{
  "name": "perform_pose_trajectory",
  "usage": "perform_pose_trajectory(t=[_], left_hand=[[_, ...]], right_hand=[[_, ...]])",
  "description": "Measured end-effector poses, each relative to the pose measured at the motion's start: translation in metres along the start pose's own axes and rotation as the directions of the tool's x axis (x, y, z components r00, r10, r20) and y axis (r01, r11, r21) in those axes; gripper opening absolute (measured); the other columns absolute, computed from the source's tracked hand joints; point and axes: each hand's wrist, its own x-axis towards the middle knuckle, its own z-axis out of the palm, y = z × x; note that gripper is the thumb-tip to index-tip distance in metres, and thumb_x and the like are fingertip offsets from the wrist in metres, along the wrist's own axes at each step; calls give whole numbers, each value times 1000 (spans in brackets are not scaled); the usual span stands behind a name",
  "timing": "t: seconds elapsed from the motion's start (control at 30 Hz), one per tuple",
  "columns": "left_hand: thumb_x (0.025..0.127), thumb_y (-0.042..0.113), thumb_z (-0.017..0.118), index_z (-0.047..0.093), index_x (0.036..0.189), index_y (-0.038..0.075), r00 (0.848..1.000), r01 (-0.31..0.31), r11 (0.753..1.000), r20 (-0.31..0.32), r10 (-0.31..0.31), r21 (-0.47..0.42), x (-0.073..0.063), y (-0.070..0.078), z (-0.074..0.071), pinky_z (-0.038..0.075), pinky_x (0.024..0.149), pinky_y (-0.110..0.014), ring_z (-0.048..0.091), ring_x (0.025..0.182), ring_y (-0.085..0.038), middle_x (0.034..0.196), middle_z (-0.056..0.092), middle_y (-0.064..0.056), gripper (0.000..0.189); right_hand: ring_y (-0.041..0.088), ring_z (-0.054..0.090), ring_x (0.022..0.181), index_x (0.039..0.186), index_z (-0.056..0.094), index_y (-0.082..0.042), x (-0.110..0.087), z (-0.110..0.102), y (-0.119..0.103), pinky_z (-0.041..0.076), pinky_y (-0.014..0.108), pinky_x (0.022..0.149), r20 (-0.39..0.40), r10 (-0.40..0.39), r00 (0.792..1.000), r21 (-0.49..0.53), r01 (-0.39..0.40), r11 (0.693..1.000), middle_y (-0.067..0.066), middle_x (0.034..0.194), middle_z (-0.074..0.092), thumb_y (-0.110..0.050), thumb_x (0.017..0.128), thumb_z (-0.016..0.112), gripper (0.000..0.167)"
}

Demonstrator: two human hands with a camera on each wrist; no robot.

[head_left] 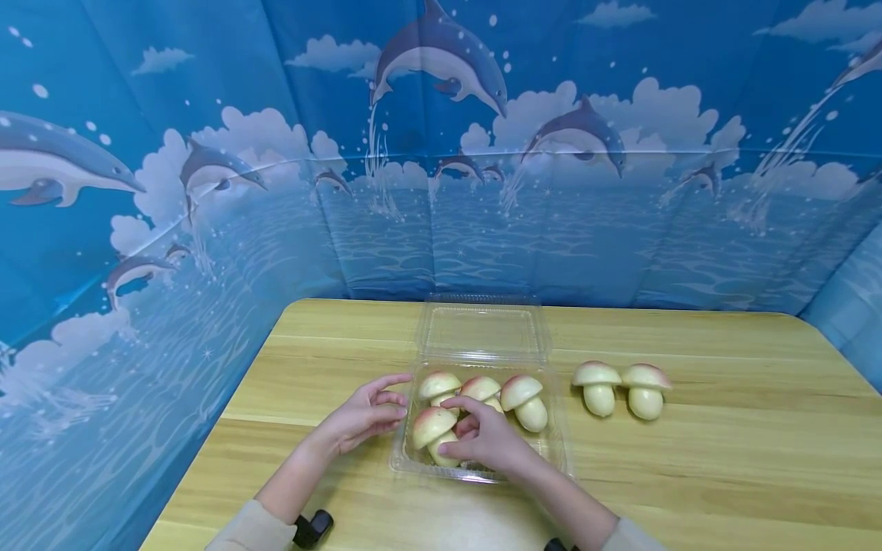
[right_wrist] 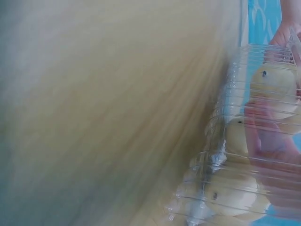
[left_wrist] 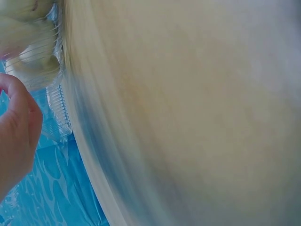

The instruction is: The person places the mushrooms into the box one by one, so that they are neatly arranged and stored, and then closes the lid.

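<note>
A clear plastic clamshell box (head_left: 558,451) lies on the table, its lid (head_left: 482,330) folded back. Inside are several pale yellow mushrooms with pink-tinged caps. My right hand (head_left: 494,440) reaches into the box and pinches the front-left mushroom (head_left: 432,428), thumb at its stem and a finger by its cap. Behind it sit a back-left mushroom (head_left: 439,384), a middle one (head_left: 480,389) partly hidden by the hand, and a right one (head_left: 525,402). My left hand (head_left: 361,417) is beside the box's left wall, fingers loosely bent, holding nothing.
Two more mushrooms, one (head_left: 597,386) on the left and one (head_left: 646,390) on the right, stand side by side to the right of the box. A blue dolphin-print curtain (head_left: 441,252) hangs behind the wooden table (head_left: 689,474).
</note>
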Motion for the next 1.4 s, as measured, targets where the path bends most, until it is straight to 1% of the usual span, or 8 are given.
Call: perform_pose_trajectory(t=[0.27,0.5,0.67,0.83,0.9,1.2,1.33,1.4], left_hand=[[86,-5,58,31,143,4,1000,16,1000,-12,-16,6,0,0,0,50,68,-21,56,73,-9,95,54,-3,64],[86,-4,59,30,143,3,1000,16,1000,-7,-16,15,0,-1,-1,50,68,-20,56,72,-9,95,54,-3,64],[86,-4,59,30,143,2,1000,13,1000,-3,-13,20,0,-1,-1,50,68,-20,56,73,-8,95,54,-3,64],[87,-4,58,29,143,1,1000,4,1000,1,-4,23,0,-1,0,50,68,-20,56,73,-8,95,54,-3,63],[87,-4,58,29,143,1,1000,1,1000,1,-1,23,0,-1,0,50,68,-20,56,73,-8,95,54,-4,63],[87,-2,59,28,143,1,1000,5,1000,3,-5,22,0,0,0,50,69,-20,56,74,-8,96,54,-3,64],[87,-2,60,29,143,2,1000,9,1000,3,-9,22,0,0,-1,50,69,-21,56,75,-8,96,54,-3,65],[86,-2,60,30,143,2,1000,14,1000,-5,-13,20,0,0,-1,50,69,-21,57,75,-9,96,54,-3,64]], right_hand=[[17,62,70,129,49,-3,4,3,3,53,32,60,-16,-6,1000,-32,6,999,14,89,56,-8,72,78,64],[16,62,69,125,50,-6,4,5,3,52,31,59,-14,-8,1000,-44,7,999,13,87,55,-8,71,80,62],[15,61,68,121,52,-8,3,6,2,51,29,58,-28,-27,999,-118,23,993,10,84,55,-10,68,81,60],[14,57,67,116,54,-10,3,7,2,49,26,56,-38,-49,998,-225,40,974,6,80,56,-13,67,83,57],[14,56,67,115,55,-11,3,7,3,48,26,56,-39,-56,998,-246,45,968,5,79,56,-13,67,83,56],[17,58,70,115,54,-12,5,6,4,50,28,59,-33,-49,998,-251,40,967,5,80,58,-13,67,83,56],[18,60,73,115,54,-11,5,5,4,51,30,62,-31,-41,999,-219,33,975,7,84,59,-12,66,83,57],[18,60,73,115,54,-10,5,5,4,52,31,62,-27,-36,999,-188,30,982,9,85,59,-10,66,83,57]])
